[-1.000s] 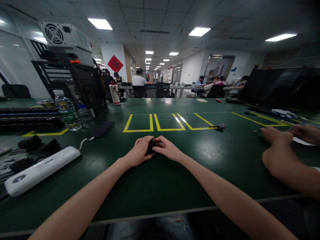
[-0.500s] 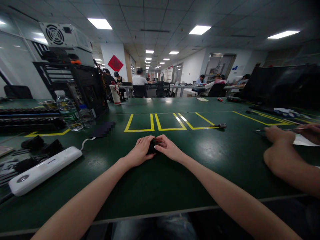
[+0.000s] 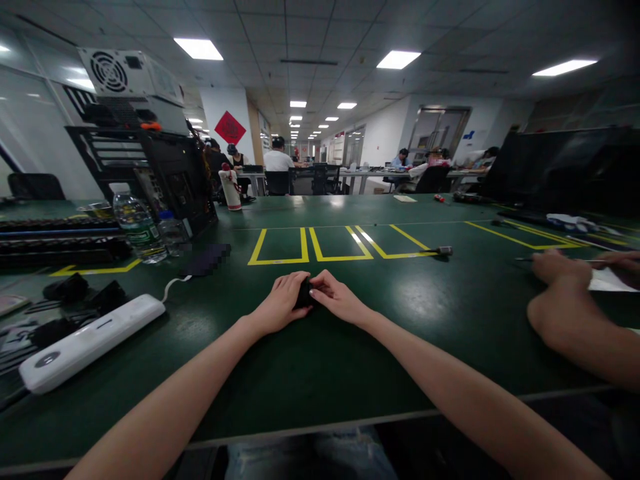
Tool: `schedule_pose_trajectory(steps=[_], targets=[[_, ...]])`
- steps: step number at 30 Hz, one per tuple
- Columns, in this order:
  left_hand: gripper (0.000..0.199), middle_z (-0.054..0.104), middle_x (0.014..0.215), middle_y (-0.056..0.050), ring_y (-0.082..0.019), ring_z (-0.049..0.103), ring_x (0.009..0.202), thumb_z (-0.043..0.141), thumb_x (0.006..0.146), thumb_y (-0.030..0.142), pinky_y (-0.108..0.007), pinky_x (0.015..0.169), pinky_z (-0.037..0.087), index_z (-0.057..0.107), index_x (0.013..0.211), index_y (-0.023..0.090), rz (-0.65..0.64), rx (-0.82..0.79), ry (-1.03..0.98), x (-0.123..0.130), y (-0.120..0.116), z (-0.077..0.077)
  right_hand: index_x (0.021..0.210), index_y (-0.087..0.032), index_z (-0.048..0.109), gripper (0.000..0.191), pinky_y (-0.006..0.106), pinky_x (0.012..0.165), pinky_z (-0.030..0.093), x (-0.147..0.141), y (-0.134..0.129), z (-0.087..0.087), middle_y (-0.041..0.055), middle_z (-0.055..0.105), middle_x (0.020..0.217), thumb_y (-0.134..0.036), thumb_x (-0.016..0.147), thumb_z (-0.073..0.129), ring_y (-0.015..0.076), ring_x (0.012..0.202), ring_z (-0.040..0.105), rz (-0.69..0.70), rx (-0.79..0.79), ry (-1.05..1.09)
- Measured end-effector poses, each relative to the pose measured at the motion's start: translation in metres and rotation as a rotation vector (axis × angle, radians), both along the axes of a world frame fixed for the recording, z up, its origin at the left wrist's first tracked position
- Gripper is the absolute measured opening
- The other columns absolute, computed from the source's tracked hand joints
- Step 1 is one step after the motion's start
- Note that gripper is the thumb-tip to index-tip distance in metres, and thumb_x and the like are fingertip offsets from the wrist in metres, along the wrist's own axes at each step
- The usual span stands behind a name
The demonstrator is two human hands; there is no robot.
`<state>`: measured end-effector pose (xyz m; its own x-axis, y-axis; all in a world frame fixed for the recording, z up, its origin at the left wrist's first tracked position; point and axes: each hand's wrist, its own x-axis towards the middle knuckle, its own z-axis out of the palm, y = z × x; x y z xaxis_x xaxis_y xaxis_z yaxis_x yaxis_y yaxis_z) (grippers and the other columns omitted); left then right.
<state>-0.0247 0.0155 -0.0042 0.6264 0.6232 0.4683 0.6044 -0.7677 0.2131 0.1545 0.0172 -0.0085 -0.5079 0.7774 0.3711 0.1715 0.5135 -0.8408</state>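
Observation:
A small black object (image 3: pixel 304 293) sits between my two hands, low over the green tabletop (image 3: pixel 310 373); its kind cannot be made out. My left hand (image 3: pixel 283 301) is closed around its left side, fingers over the top and thumb along the near side. From the right, my right hand (image 3: pixel 336 295) pinches it with bent fingers and thumb. Much of the object is hidden by the fingers. Beyond the hands, yellow tape outlines (image 3: pixel 345 258) mark the table, and a dark-handled tool (image 3: pixel 444 251) lies at the right end of the tape.
Left are a white power strip (image 3: pixel 95 343), a water bottle (image 3: pixel 137 227) and a black computer case (image 3: pixel 175 173) with a power supply (image 3: pixel 130 73) on top. At right, another person's hand (image 3: pixel 563 270) holds a thin tool beside white paper (image 3: pixel 613 280).
My hands stay nearly in place around the black object, with only slight finger movement. The other person's hand at right has shifted a little.

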Motion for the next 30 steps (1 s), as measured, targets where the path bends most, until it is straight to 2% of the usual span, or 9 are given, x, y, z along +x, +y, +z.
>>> schedule_pose_trajectory(steps=[8, 17, 23, 30], targets=[[0.058, 0.041, 0.118, -0.010, -0.024, 0.038, 0.112, 0.056, 0.072, 0.024, -0.044, 0.095, 0.027, 0.024, 0.120, 0.020, -0.005, -0.024, -0.004, -0.0007, -0.0006, 0.0013, 0.103, -0.022, 0.041, 0.030, 0.037, 0.081, 0.044, -0.0005, -0.0035, 0.0019, 0.0040, 0.049, 0.099, -0.023, 0.074, 0.050, 0.0159, 0.089, 0.052, -0.068, 0.107, -0.104], [0.059, 0.041, 0.118, -0.010, -0.024, 0.038, 0.112, 0.055, 0.072, 0.026, -0.046, 0.094, 0.027, 0.023, 0.121, 0.020, 0.000, 0.005, -0.003, -0.0007, 0.0026, -0.0025, 0.093, -0.021, 0.044, 0.018, 0.032, 0.075, 0.048, -0.0025, -0.0046, 0.0031, 0.0011, 0.051, 0.090, -0.028, 0.077, 0.048, 0.0139, 0.085, 0.054, -0.025, -0.013, 0.009], [0.057, 0.042, 0.116, -0.010, -0.024, 0.040, 0.110, 0.056, 0.071, 0.025, -0.044, 0.093, 0.029, 0.025, 0.119, 0.020, -0.001, -0.003, -0.007, -0.0005, 0.0004, -0.0002, 0.101, -0.021, 0.043, 0.029, 0.035, 0.082, 0.045, -0.0030, -0.0024, -0.0001, 0.0045, 0.047, 0.103, -0.023, 0.074, 0.052, 0.0159, 0.098, 0.050, -0.054, -0.032, 0.016], [0.061, 0.041, 0.117, -0.009, -0.025, 0.039, 0.112, 0.058, 0.069, 0.022, -0.046, 0.094, 0.027, 0.025, 0.120, 0.021, 0.001, -0.001, -0.023, -0.0005, 0.0017, -0.0028, 0.098, -0.022, 0.044, 0.031, 0.036, 0.087, 0.043, -0.0021, -0.0085, 0.0015, 0.0021, 0.047, 0.101, -0.017, 0.070, 0.055, 0.0147, 0.096, 0.051, -0.019, 0.022, -0.006]])
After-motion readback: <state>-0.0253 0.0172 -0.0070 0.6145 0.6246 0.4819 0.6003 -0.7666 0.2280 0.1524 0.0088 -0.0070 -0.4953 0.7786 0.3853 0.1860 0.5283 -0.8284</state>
